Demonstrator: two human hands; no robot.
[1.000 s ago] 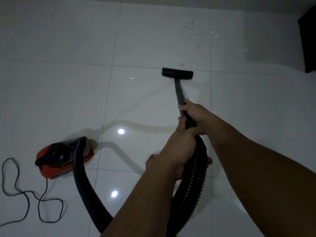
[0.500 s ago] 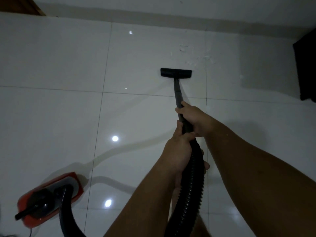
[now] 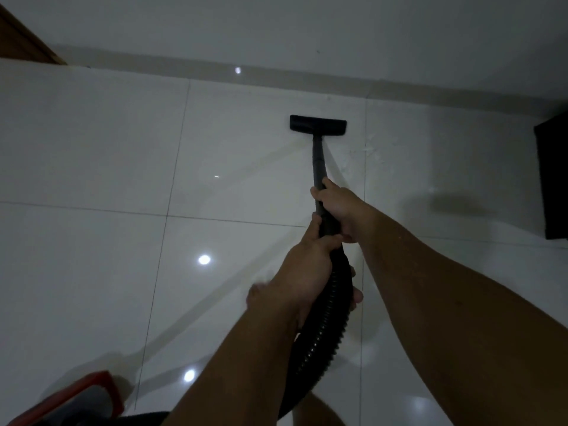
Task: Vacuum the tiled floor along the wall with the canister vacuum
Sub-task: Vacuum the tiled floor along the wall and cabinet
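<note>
hands 2 | canister vacuum 1 | hose 1 | floor nozzle 1 | dark mat 1

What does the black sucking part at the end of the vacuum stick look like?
The floor nozzle is a flat, wide black bar, plastic by its look, lying flat on the white tiled floor short of the wall. A black tube rises from its middle toward the right hand. White crumbs lie to its right.

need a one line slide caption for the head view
Both hands, right hand ahead of left hand, grip the vacuum wand, its floor nozzle near the wall.
</note>
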